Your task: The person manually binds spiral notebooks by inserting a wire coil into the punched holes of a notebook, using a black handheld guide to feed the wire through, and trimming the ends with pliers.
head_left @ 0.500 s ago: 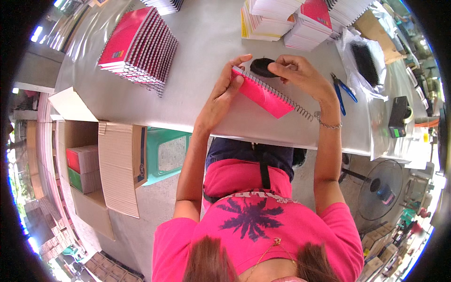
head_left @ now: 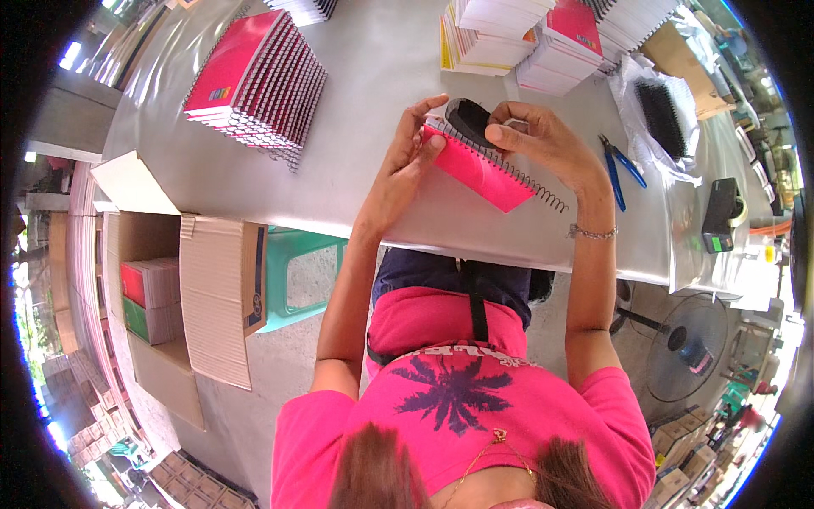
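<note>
Evidently both hands are occupied just in from the near edge of the table [head_left: 356, 182], around the middle of its length. The left hand [head_left: 410, 159] pinches the upper left end of a slim pink notebook [head_left: 483, 176], thumb pressed on the cover and the index finger reaching out beyond the end. The right hand [head_left: 544, 146] grasps a black oval piece [head_left: 469, 121] between thumb and fingers, over the notebook's bound edge; whether it actually touches the binding is hard to tell. The notebook lies slantwise, its left end farther from the near edge than its right. A dark wire coil [head_left: 553, 198] runs along its upper edge and sticks out past the right end as a bare, springy tail.

To the right of the right hand, blue-handled pliers [head_left: 622, 175] lie on the table with their handles toward the near edge. Farther toward the right edge are a dark bristly bundle [head_left: 660, 117] on clear plastic and a black tape dispenser [head_left: 719, 217]. Toward the far left corner rises a stack of red-covered spiral notebooks [head_left: 246, 72], coils facing right. Near the far edge, right of centre, stand piles of paper blocks [head_left: 485, 53], one topped in red. Below the near edge, at left, are an open cardboard box [head_left: 216, 297] and a green stool [head_left: 282, 293]; at right, a fan [head_left: 677, 339].
</note>
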A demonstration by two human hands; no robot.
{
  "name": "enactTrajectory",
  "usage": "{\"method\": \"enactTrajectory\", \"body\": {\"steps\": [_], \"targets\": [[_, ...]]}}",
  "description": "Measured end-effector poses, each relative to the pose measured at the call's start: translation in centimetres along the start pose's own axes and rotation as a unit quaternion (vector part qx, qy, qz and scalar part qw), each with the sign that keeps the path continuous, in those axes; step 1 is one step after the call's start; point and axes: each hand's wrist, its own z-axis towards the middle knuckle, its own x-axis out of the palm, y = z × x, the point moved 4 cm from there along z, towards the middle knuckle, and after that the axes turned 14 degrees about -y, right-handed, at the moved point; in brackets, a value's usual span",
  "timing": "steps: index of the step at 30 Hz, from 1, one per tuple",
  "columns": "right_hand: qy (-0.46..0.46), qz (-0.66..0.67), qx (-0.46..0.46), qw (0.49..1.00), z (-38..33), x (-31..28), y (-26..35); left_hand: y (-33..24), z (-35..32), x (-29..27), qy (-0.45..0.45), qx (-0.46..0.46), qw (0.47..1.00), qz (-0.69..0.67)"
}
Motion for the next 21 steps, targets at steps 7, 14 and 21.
{"method": "enactTrajectory", "body": {"steps": [7, 14, 21], "targets": [[-0.005, -0.023, -0.032, 0.999, -0.1, -0.1, 0.4, 1.5, 0.3, -1.2, -0.028, -0.024, 0.999, -0.012], [-0.056, 0.110, -0.007, 0.992, -1.7, -1.3, 2.9, 1.2, 0.1, -1.2, -0.048, -0.011, 0.997, -0.054], [0.007, -0.009, -0.100, 0.995, -0.8, -1.9, 3.3, 1.1, 0.3, -1.4, -0.043, 0.006, 0.999, -0.023]]}}
